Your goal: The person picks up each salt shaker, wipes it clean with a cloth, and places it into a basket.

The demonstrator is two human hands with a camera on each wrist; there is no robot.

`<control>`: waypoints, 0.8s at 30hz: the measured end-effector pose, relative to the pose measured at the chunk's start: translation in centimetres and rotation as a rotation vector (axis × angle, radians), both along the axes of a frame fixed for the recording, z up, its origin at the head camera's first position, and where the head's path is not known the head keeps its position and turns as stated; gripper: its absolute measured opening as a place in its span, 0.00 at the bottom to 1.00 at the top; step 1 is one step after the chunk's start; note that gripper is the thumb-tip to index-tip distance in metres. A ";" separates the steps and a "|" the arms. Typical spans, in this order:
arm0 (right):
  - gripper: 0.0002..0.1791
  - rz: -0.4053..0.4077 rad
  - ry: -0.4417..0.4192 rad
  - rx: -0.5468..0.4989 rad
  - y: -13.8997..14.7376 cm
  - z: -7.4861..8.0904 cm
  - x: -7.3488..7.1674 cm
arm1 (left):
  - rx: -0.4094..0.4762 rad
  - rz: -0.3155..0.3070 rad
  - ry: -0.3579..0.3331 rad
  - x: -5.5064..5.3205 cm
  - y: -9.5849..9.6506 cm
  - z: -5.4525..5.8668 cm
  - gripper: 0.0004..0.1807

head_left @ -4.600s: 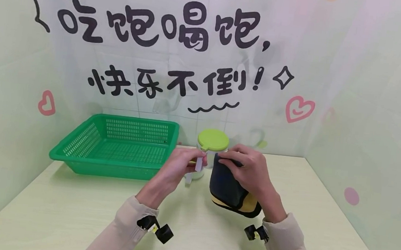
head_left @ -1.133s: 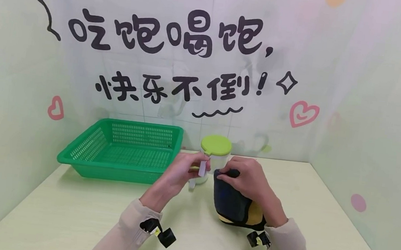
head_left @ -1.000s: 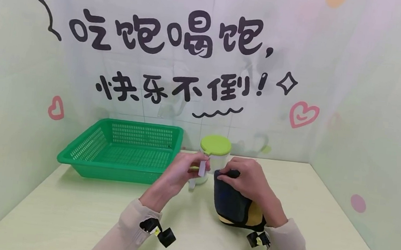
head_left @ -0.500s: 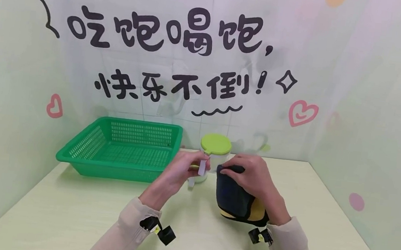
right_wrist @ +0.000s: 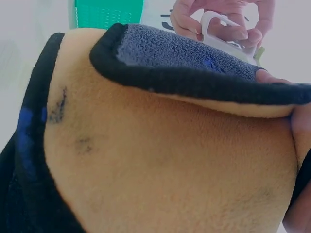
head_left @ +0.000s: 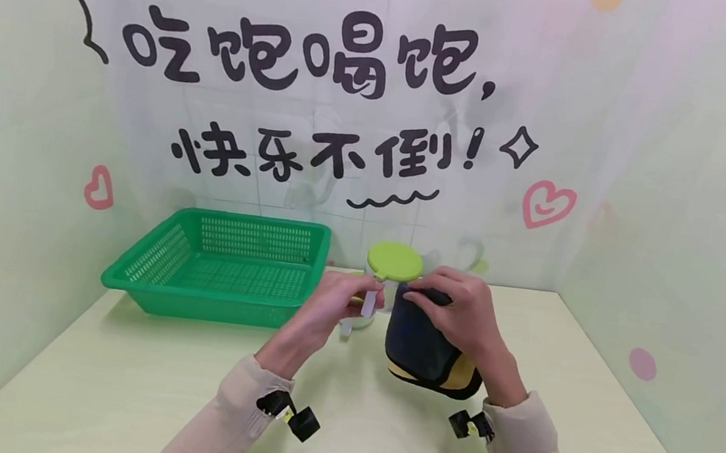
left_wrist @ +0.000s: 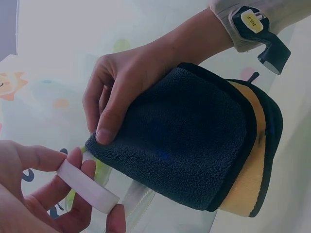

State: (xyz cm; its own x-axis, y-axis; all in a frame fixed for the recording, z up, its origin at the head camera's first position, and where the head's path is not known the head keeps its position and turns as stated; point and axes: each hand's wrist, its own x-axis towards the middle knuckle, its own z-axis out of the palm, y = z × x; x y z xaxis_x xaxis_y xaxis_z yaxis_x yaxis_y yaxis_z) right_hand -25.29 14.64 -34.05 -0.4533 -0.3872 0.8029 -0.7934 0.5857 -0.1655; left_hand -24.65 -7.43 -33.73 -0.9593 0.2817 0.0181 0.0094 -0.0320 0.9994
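Raised, cloth (head_left: 419,339) hangs below the right hand (head_left: 462,311) pinching it, seemingly off the table (head_left: 590,405).

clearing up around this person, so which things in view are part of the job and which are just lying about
In use:
- green-lidded jar, its white handle held by the left hand
- dark blue and yellow cloth, pinched by the right hand

Seemingly just lying about:
- green basket
- second jar, partly hidden by the left hand; possibly part of the job too
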 end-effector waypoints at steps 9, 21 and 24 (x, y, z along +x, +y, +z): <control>0.08 0.017 -0.057 -0.014 0.7 -0.2 -0.5 | 0.001 -0.008 -0.028 -0.1 0.2 -0.1 0.14; 0.07 0.004 -0.122 0.143 -0.5 -1.3 -0.5 | 0.031 -0.001 -0.044 -0.4 -0.1 0.0 0.15; 0.08 0.006 -0.127 0.165 -0.6 -1.6 -0.6 | 0.041 0.000 -0.061 -0.5 -0.2 0.0 0.14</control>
State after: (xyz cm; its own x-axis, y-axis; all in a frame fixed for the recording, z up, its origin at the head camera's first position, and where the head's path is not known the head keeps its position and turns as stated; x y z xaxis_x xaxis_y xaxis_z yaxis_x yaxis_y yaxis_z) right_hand -25.85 14.09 -35.63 -0.5442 -0.5115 0.6650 -0.7756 0.6088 -0.1665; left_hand -25.11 -7.62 -33.77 -0.9591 0.2816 -0.0289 -0.0515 -0.0733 0.9960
